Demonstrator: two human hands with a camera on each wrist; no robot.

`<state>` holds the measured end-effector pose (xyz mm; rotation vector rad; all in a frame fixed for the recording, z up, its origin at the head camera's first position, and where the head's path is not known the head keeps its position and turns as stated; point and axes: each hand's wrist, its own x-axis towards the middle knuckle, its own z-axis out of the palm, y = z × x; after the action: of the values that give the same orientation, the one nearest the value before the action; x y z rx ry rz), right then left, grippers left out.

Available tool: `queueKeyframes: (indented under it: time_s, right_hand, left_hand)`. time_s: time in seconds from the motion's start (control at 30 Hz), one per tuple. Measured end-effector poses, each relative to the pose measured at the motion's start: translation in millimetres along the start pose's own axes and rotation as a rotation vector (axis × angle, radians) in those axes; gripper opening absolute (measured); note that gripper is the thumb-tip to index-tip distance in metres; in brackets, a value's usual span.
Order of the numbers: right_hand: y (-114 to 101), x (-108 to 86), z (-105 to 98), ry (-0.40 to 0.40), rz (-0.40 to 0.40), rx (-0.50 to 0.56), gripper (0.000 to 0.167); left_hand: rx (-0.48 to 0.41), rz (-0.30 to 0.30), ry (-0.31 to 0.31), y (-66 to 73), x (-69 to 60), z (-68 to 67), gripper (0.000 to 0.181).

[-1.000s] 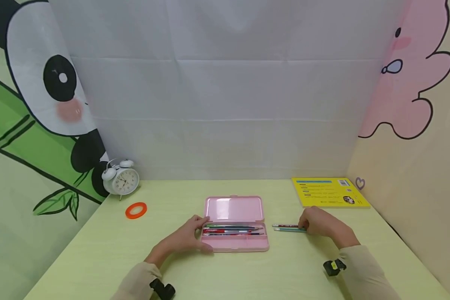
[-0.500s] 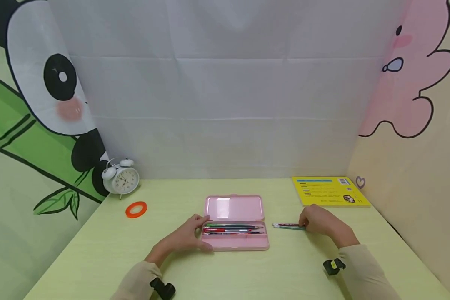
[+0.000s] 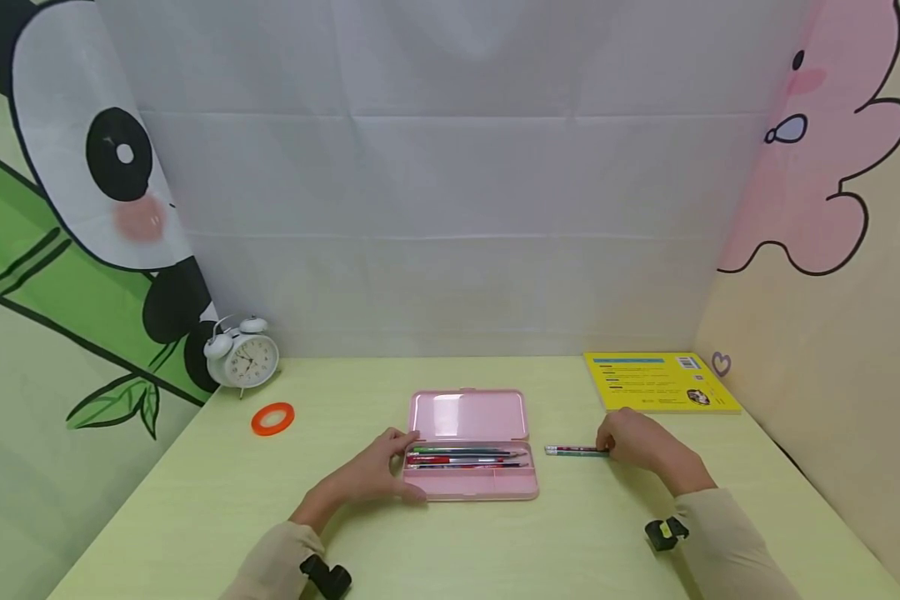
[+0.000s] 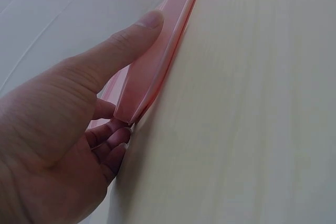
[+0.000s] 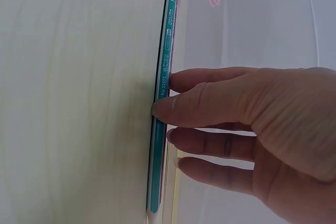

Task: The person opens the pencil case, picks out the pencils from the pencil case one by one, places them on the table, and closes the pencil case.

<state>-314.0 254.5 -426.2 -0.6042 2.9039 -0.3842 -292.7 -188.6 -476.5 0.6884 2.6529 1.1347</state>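
Note:
On the table, a pink pencil case (image 3: pixel 467 417) lies with its lid folded back. Several pens and pencils (image 3: pixel 461 459) are in its long compartment. My left hand (image 3: pixel 378 468) grips the case's left end, thumb along the front wall and fingers at the end, as the left wrist view shows. To the right of the case, my right hand (image 3: pixel 641 438) pinches two pencils (image 3: pixel 574 451) lying side by side on the table. In the right wrist view the nearer one is a green pencil (image 5: pixel 167 43); the other, with a dark red edge, is mostly hidden behind it.
A white alarm clock (image 3: pixel 247 360) stands at the back left, with an orange ring (image 3: pixel 273 429), perhaps tape, in front of it. A yellow book (image 3: pixel 656 392) lies at the back right, just beyond the right hand. A white sheet (image 3: pixel 450 208) hangs behind the table.
The two pencils under my right hand lay slightly apart and are now drawn close together. The left hand and the pencil case have stayed in place.

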Motion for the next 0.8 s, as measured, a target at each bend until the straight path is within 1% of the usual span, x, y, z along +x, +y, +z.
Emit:
queueKeyframes:
  time_s: [0.3, 0.57, 0.8]
  right_hand:
    - [1.0, 1.1, 1.3, 0.004, -0.002, -0.027, 0.022]
    - [-3.0, -1.4, -2.2, 0.024, 0.001, -0.006, 0.021]
    - [-16.8, 2.6, -3.2, 0.091, -0.091, -0.054, 0.014]
  left_hand:
    - [0.0, -0.002, -0.006, -0.6, 0.3, -0.5, 0.108]
    - [-0.001, -0.006, -0.005, -0.7, 0.4, -0.3, 0.108]
    - [0.0, -0.006, -0.004, 0.9, 0.6, -0.4, 0.108]
